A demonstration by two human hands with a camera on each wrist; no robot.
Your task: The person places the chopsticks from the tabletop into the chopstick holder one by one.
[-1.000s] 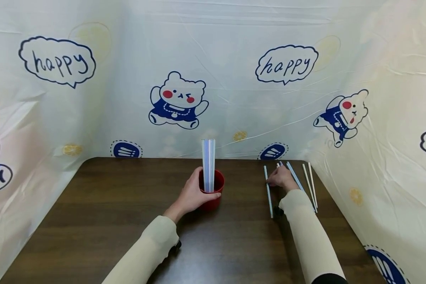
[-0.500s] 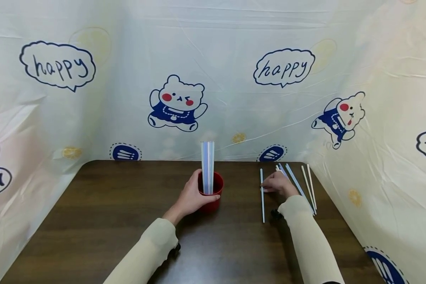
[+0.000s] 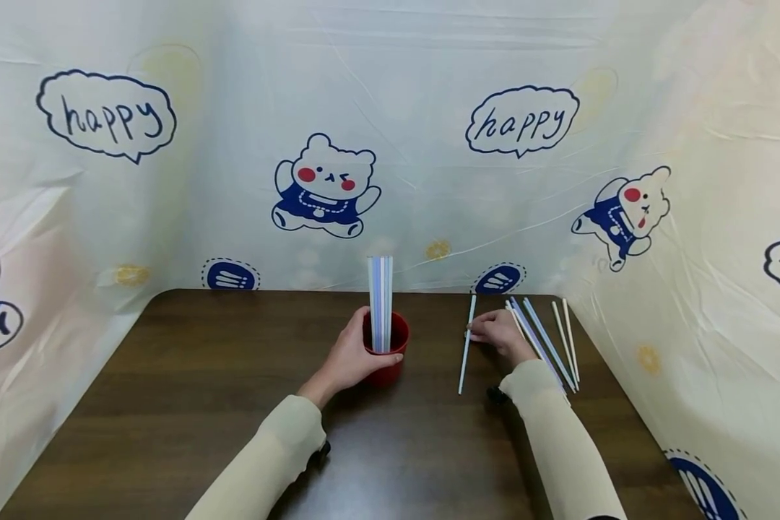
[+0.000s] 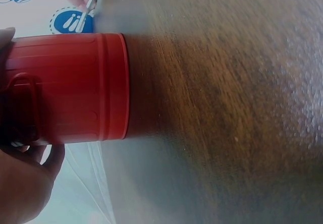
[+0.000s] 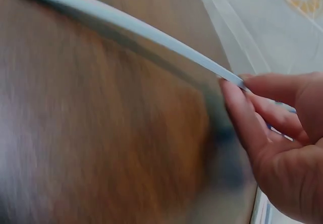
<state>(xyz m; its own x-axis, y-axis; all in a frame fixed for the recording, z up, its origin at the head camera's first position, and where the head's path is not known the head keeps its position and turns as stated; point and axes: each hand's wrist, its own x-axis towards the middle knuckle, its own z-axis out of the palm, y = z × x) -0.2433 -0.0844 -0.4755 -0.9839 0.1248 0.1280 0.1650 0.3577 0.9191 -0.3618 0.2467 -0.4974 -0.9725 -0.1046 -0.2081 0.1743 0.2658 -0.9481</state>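
Note:
My left hand (image 3: 351, 357) grips a red cup (image 3: 387, 374) near the middle of the table, thumb along its near rim. Several pale blue, white and lilac straws (image 3: 380, 303) stand upright in it. In the left wrist view the cup (image 4: 65, 88) has a raised line on its wall, with part of my left hand (image 4: 25, 183) below. To the right of the cup, my right hand (image 3: 502, 336) pinches a light blue straw (image 3: 464, 368) between thumb and fingers. The right wrist view has this straw (image 5: 136, 30) reaching out past the fingertips of my right hand (image 5: 287, 138).
More straws (image 3: 546, 339), blue, lilac and white, lie slanted on the brown table (image 3: 234, 404) right of my right hand. A printed sheet (image 3: 422, 180) hangs along the table's back edge and continues down the right side.
My right hand has moved left with the light blue straw, away from the loose straws, and the straw's angle has turned. My left hand stays on the cup.

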